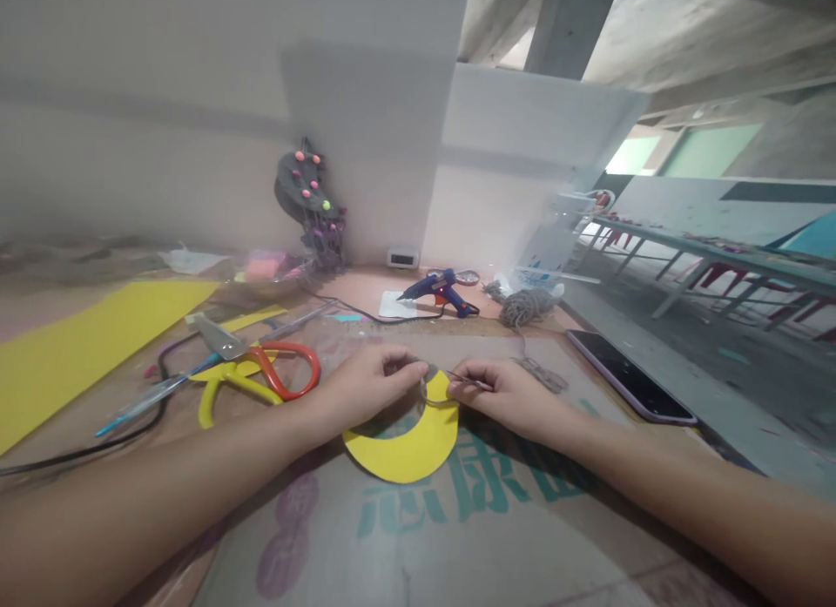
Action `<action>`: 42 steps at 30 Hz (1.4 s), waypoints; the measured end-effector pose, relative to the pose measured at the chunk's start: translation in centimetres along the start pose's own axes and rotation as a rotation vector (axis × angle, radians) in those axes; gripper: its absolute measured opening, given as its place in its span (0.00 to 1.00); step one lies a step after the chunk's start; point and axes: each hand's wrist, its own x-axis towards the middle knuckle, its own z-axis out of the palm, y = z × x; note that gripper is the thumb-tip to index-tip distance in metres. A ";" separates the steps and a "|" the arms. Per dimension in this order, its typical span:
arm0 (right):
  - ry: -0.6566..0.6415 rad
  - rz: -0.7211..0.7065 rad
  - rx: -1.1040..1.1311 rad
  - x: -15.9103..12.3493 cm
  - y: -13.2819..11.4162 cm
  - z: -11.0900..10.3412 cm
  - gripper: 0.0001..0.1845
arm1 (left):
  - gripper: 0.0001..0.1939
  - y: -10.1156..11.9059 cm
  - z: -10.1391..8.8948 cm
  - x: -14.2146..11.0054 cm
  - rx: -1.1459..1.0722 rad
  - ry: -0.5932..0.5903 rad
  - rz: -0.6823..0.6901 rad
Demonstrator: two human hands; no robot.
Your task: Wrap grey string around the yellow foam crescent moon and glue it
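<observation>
A yellow paper crescent [408, 457] lies over the printed cardboard, its curved edge towards me. Grey yarn [441, 401] crosses the crescent near its upper right tip. My left hand [379, 376] is closed at that tip, thumb and fingers pinching there; the exact grip is partly hidden. To the right of the tip, my right hand [502, 389] is closed on a thin strand of the yarn. A loose yarn tail lies behind my right hand and leads back to a grey yarn ball [526, 306].
Scissors with red and yellow handles [287, 372] and a blue pen [157, 398] lie left, by a yellow sheet [97, 346]. A blue glue gun [437, 289] stands behind my hands. A phone [630, 376] lies right, near the table edge. A grey crescent decoration [304, 189] leans at the wall.
</observation>
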 end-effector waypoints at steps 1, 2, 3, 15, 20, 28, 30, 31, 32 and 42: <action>-0.003 0.009 0.005 0.0 -0.1 0.1 0.13 | 0.17 0.0 0.0 0.0 -0.003 -0.013 -0.004; -0.004 0.018 0.003 -0.1 -0.2 0.1 0.13 | 0.17 0.0 0.0 0.0 -0.004 -0.026 -0.012; -0.002 0.025 -0.007 -0.1 -0.2 0.1 0.13 | 0.17 0.1 0.0 0.0 -0.007 -0.038 -0.023; -0.002 -0.026 -0.132 -0.3 -0.6 0.0 0.13 | 0.17 0.3 0.0 -0.1 -0.022 -0.074 -0.049; 0.000 -0.025 -0.137 -0.3 -0.6 -0.1 0.14 | 0.16 0.1 0.0 -0.1 -0.014 -0.062 -0.066; 0.008 -0.025 -0.168 -0.3 -0.8 0.0 0.13 | 0.18 0.2 0.1 -0.2 -0.021 -0.058 -0.054; 0.001 -0.030 -0.172 -0.3 -0.8 0.1 0.13 | 0.18 0.1 0.1 -0.2 -0.029 -0.063 -0.058; -0.001 -0.032 -0.178 -0.3 -0.8 0.1 0.12 | 0.18 0.1 0.2 -0.2 -0.035 -0.069 -0.066; -0.002 -0.035 -0.183 -0.4 -0.8 0.1 0.12 | 0.18 0.0 0.2 -0.2 -0.041 -0.074 -0.073; 0.013 -0.030 -0.191 -0.4 -1.0 0.0 0.13 | 0.18 0.1 0.3 -0.2 -0.079 -0.068 -0.085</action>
